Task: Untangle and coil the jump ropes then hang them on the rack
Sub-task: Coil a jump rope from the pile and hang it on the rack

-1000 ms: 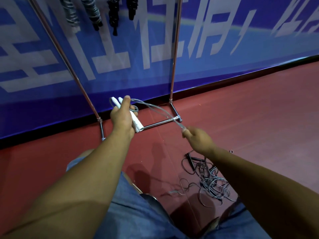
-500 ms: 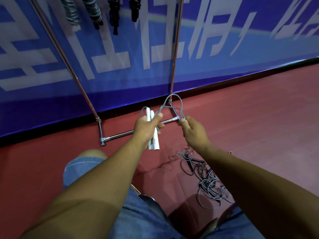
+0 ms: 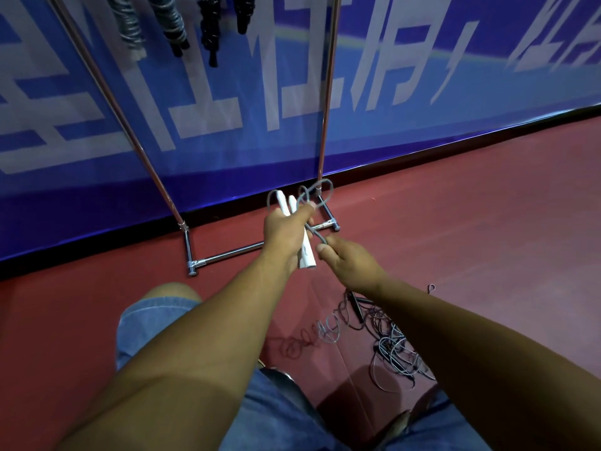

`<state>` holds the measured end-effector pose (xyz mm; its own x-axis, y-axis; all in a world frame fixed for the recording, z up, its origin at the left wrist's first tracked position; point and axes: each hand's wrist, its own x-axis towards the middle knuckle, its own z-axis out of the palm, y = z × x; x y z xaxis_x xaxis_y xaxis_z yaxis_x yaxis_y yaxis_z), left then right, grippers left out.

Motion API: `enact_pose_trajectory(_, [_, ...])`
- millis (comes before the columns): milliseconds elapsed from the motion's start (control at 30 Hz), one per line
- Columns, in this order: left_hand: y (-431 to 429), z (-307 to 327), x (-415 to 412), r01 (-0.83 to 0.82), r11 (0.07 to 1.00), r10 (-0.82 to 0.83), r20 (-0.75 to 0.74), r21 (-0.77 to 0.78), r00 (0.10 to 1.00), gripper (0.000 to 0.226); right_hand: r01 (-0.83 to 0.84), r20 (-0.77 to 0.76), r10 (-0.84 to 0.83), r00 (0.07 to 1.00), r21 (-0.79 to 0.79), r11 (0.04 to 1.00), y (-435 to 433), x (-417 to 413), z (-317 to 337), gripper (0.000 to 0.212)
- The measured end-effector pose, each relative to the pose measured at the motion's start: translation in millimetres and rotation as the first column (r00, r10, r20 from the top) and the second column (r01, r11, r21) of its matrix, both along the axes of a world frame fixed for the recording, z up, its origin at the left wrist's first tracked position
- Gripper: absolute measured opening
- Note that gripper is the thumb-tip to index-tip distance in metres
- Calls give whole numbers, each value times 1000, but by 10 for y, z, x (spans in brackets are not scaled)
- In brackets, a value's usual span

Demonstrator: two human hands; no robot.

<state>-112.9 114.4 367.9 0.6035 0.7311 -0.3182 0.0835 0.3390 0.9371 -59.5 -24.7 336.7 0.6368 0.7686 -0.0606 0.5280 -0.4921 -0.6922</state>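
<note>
My left hand (image 3: 283, 230) grips two white jump rope handles (image 3: 305, 253) side by side, with grey cord loops (image 3: 320, 190) standing up above the fist. My right hand (image 3: 349, 265) pinches the same grey cord just below and to the right of the left hand. A tangled pile of grey and dark jump ropes (image 3: 387, 343) lies on the red floor under my right forearm. The metal rack (image 3: 327, 92) stands ahead, and several coiled ropes (image 3: 172, 24) hang from its top.
A blue banner wall (image 3: 422, 76) runs behind the rack. The rack's chrome base bar (image 3: 227, 255) rests on the red floor (image 3: 487, 222). My knees in denim shorts (image 3: 153, 317) fill the lower view. A small loop (image 3: 431, 288) lies to the right.
My hands came together from a wide stretch. The right hand brought the cord to the left hand and laid a new loop over the handles, then dropped lower along the cord.
</note>
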Motion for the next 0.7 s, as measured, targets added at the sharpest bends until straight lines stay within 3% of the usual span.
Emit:
enact_pose_trajectory(133, [209,194,41,-206,977,202,79,47,976,18,63,-49,-67,997,-82,995,-133,60,-211,32])
enact_pose_trajectory(333, [408,383,-12,-303,942,285,137,141,949,21,60,-222,-140,965,-329,942,-506,113,-598,31])
enact_pose_trajectory(567, [139,-168,-104,2,912,52,-120,410,991,24,296,-324,-323,889,-131,946,-392,107,-480,26])
enact_pose_trajectory(700, [-26,-419,-213,216,900,-129,-242,379,962,18,322,-482,-269,834,29,946,-160,19,-342,26])
